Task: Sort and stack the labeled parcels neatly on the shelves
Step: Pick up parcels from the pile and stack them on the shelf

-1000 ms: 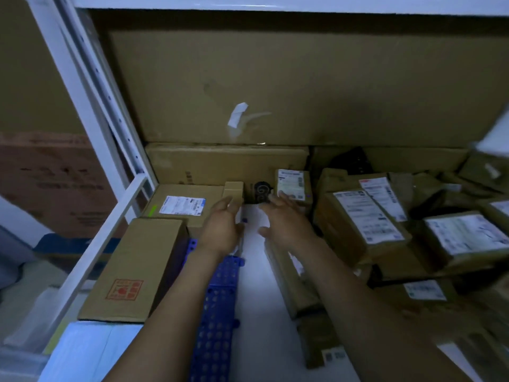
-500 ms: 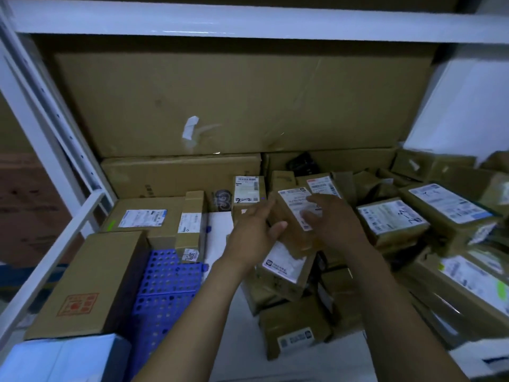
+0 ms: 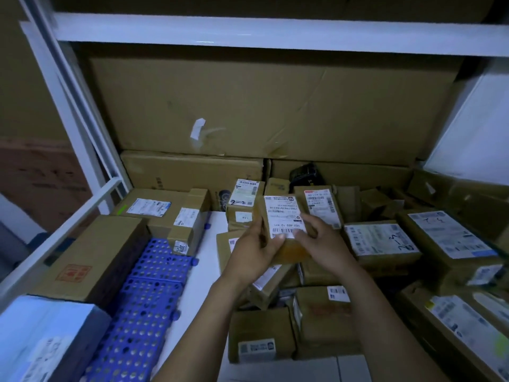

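Lifted clear of the heap (image 3: 316, 312) since a moment ago, the small parcel (image 3: 281, 216) sits label-up between both hands, left hand (image 3: 252, 255) curled round its left edge, right hand (image 3: 323, 245) pinching its right. Its long axis points away toward the back; the bare shelf strip (image 3: 210, 271) lies lower left, nearer the left hand, stacked boxes (image 3: 148, 206) beyond.

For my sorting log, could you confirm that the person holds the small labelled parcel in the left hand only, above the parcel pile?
Not quite: the head view shows both the left hand and the right hand gripping the small labelled parcel, above the parcel pile.
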